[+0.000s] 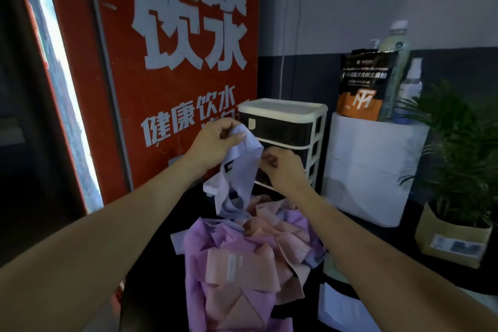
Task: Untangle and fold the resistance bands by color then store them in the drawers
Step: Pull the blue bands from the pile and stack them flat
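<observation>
L hand [215, 140] pinches top of pale lavender band [242, 170], lifted in front of drawer unit [285, 137], fingers curled on it. R hand [283, 167] just beside, in front of unit's middle drawers, fingers curled pinching same band's edge. Band hangs down to pile of bands [242, 259] below unit: pink, peach, lavender, tangled on dark surface. Red machine panel [175, 62] left of unit. White box [372, 167] right of unit, pouch [363, 83] + bottles on top. Potted plant [458, 164] further right.
</observation>
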### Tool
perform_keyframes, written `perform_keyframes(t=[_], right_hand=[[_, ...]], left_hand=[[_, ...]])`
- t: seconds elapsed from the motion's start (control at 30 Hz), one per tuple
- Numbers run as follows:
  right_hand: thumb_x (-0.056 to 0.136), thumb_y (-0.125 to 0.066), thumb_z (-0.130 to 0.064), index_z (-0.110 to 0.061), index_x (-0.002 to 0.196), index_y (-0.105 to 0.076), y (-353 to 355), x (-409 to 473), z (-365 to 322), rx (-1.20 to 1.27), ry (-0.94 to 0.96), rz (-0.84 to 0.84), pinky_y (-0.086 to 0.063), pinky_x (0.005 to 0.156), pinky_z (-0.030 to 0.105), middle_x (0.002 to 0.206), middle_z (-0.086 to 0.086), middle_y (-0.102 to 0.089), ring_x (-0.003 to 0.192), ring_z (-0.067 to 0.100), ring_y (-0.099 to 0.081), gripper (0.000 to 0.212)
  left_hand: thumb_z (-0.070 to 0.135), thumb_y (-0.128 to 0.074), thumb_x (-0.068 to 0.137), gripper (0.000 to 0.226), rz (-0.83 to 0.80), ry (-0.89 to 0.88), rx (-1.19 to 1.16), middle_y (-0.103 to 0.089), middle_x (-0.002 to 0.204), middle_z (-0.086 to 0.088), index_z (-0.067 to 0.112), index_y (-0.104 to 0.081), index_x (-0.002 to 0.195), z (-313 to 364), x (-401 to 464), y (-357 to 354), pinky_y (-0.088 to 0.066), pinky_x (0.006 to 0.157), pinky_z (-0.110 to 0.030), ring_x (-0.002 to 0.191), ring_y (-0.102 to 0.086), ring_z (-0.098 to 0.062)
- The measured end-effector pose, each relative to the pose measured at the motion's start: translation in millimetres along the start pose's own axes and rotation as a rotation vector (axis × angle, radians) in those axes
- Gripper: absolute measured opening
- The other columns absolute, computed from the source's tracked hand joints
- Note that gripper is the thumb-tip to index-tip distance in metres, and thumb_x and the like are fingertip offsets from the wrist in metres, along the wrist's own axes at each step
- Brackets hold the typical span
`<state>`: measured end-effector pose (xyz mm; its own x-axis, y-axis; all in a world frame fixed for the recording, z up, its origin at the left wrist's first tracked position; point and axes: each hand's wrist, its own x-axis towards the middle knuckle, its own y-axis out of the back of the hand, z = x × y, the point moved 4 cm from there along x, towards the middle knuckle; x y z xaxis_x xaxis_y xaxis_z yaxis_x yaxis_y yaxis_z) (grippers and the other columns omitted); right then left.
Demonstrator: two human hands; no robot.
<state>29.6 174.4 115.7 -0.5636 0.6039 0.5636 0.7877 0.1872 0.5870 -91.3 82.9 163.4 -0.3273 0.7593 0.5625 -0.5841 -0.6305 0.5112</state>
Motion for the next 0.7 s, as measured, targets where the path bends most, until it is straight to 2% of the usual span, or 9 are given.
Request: perform_keyframes(t=[0.07, 0.1, 0.23, 0.27, 0.37, 0.43, 0.5, 0.57, 0.7], right_hand=[[0.088, -0.058, -0.008, 0.0, 0.087, -0.067, 10.2, 3.5, -3.9, 0.059, -0.021, 0.039, -0.048, 0.071, 0.028, 0.084, 0.011, -0.07, 0.078, 0.023, -0.064, 0.012], [0.088, -0.059, -0.009, -0.003, 0.089, -0.068, 15.2, 4.6, -7.7, 0.089, -0.024, 0.043, -0.049, 0.072, 0.028, 0.085, 0.01, -0.07, 0.078, 0.021, -0.064, 0.011], [0.089, -0.057, -0.008, -0.003, 0.087, -0.07, 34.1, 11.3, -27.4, 0.111, 0.032, 0.09, -0.042, 0.058, 0.009, 0.078, 0.009, -0.07, 0.065, 0.012, -0.06, 0.014], [0.089, -0.056, -0.007, -0.001, 0.084, -0.07, 38.4, 14.2, -30.7, 0.12, 0.035, 0.118, -0.044, 0.058, 0.011, 0.078, 0.012, -0.07, 0.065, 0.015, -0.061, 0.016], [0.088, -0.053, -0.004, 0.003, 0.082, -0.067, 49.8, 20.6, -38.3, 0.17, 0.04, 0.198, -0.054, 0.073, 0.039, 0.078, 0.018, -0.068, 0.075, 0.033, -0.065, 0.017], [0.09, -0.053, -0.004, -0.002, 0.084, -0.067, 58.1, 20.8, -43.9, 0.205, 0.046, 0.233, -0.056, 0.074, 0.038, 0.082, 0.015, -0.07, 0.076, 0.027, -0.066, 0.016], [0.092, -0.052, -0.005, -0.006, 0.087, -0.065, 65.4, 19.9, -47.6, 0.243, 0.039, 0.251, -0.056, 0.075, 0.032, 0.085, 0.014, -0.069, 0.077, 0.022, -0.066, 0.014], [0.093, -0.051, -0.006, -0.006, 0.088, -0.064, 70.9, 20.2, -50.5, 0.261, 0.048, 0.258, -0.056, 0.078, 0.035, 0.086, 0.012, -0.068, 0.08, 0.023, -0.066, 0.014], [0.093, -0.051, -0.006, -0.006, 0.091, -0.065, 76.0, 16.7, -55.7, 0.239, 0.071, 0.243, -0.057, 0.08, 0.035, 0.086, 0.003, -0.065, 0.08, 0.017, -0.066, 0.015]], left_hand=[[0.012, -0.056, 0.092, 0.009, 0.018, -0.009, -0.032, -0.058, 0.083, 0.009, 0.011, -0.06, 0.099, 9.2, 0.4, 5.9, -0.04, 0.064, -0.001, 0.071, -0.052, 0.003], [0.012, -0.056, 0.092, 0.009, 0.028, -0.014, -0.046, -0.059, 0.085, 0.009, 0.012, -0.06, 0.099, 13.9, 0.9, 9.5, -0.04, 0.065, -0.001, 0.072, -0.053, 0.004], [0.012, -0.054, 0.093, 0.012, 0.042, -0.037, -0.131, -0.062, 0.093, 0.004, 0.011, -0.059, 0.104, 33.0, 3.6, 22.7, -0.052, 0.078, -0.018, 0.084, -0.06, -0.003], [0.012, -0.054, 0.093, 0.014, 0.047, -0.036, -0.161, -0.063, 0.096, 0.001, 0.009, -0.059, 0.105, 36.7, 3.9, 24.9, -0.053, 0.081, -0.022, 0.087, -0.061, -0.008], [0.013, -0.053, 0.094, 0.016, 0.068, -0.007, -0.18, -0.063, 0.1, -0.008, 0.005, -0.06, 0.105, 38.3, 2.0, 29.3, -0.052, 0.082, -0.026, 0.087, -0.061, -0.015], [0.018, -0.053, 0.094, 0.013, 0.055, 0.006, -0.124, -0.061, 0.089, -0.013, 0.009, -0.062, 0.093, 34.4, -1.1, 29.6, -0.05, 0.074, -0.032, 0.078, -0.056, -0.02], [0.02, -0.052, 0.095, 0.019, 0.029, 0.018, -0.083, -0.05, 0.071, -0.007, 0.015, -0.057, 0.077, 30.1, -5.4, 28.0, -0.039, 0.061, -0.024, 0.062, -0.044, -0.009], [0.02, -0.051, 0.095, 0.024, 0.01, 0.037, -0.065, -0.041, 0.065, -0.002, 0.015, -0.051, 0.071, 27.5, -9.6, 24.8, -0.034, 0.055, -0.014, 0.052, -0.036, -0.003], [0.019, -0.054, 0.094, 0.015, 0.017, 0.057, -0.132, -0.056, 0.077, 0.006, 0.022, -0.057, 0.08, 31.9, -14.0, 20.6, -0.043, 0.058, -0.005, 0.062, -0.052, 0.006]])
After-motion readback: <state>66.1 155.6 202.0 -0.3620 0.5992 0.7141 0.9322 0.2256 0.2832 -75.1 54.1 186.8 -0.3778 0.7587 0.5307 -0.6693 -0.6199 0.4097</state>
